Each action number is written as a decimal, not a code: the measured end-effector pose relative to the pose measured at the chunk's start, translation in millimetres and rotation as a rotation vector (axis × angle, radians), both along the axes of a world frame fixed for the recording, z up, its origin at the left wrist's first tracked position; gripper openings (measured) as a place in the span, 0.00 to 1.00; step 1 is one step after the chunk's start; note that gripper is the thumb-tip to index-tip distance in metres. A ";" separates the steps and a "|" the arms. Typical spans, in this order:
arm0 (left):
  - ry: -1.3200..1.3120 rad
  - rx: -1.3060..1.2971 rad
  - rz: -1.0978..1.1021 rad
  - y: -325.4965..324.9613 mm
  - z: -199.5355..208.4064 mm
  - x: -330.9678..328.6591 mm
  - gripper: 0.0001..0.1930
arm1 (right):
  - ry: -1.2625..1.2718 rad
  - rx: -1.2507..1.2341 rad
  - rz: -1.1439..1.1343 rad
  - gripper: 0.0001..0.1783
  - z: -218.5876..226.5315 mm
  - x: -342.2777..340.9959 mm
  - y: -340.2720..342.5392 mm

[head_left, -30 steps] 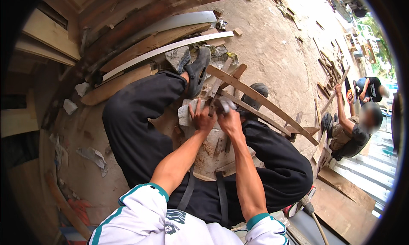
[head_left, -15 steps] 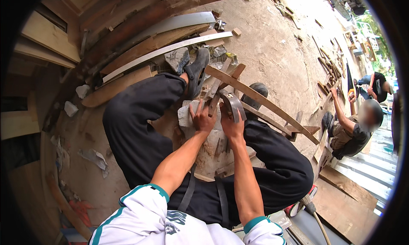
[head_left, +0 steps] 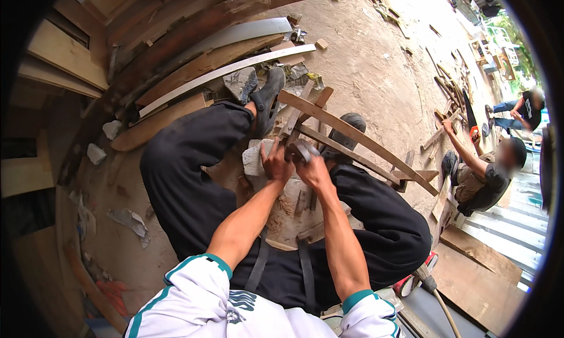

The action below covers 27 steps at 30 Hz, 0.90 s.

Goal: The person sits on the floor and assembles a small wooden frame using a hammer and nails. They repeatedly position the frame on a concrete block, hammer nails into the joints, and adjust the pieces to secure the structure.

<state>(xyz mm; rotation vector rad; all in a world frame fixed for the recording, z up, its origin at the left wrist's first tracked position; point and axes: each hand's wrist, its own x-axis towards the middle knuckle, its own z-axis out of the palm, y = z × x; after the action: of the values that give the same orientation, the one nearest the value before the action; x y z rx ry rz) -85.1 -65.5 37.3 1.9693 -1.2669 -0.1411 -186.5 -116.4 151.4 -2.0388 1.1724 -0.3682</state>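
Observation:
My left hand is closed around the near end of a wooden frame made of narrow slats. That end lies over a pale stone block between my legs. In my right hand is a curved, dark metal piece, blurred by motion, close beside my left fingers. What lies directly under it is hidden by the hands. The frame's long slats slant away to the right, past my right shoe, and cross shorter slats at the far end.
Long boards and rubble lie at the far left beside my left shoe. At the right a co-worker crouches near scrap wood, holding a red-handled saw. Another person is farther back. A brush lies near my right knee.
My right hand has turned and brought the curved metal piece lower and leftward, toward my left fingers. My left hand stays on the frame. The co-worker's saw stands out more clearly.

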 end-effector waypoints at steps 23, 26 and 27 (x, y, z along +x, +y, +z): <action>-0.017 0.011 0.087 -0.9 -8.8 -0.9 0.18 | 0.048 0.048 -0.460 0.18 25.0 -35.4 37.5; -0.037 0.029 0.080 0.5 -11.6 0.5 0.18 | 0.057 0.103 -0.554 0.17 79.7 -54.9 49.6; 0.004 0.025 0.088 -0.7 -9.6 -4.3 0.17 | 0.040 0.079 -0.570 0.16 99.8 -62.7 54.0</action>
<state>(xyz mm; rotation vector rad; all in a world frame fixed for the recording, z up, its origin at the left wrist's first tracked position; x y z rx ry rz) -89.4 -66.3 27.7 2.0414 -1.1786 -0.1170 -249.2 -62.3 251.2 -1.6222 1.7583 -0.5432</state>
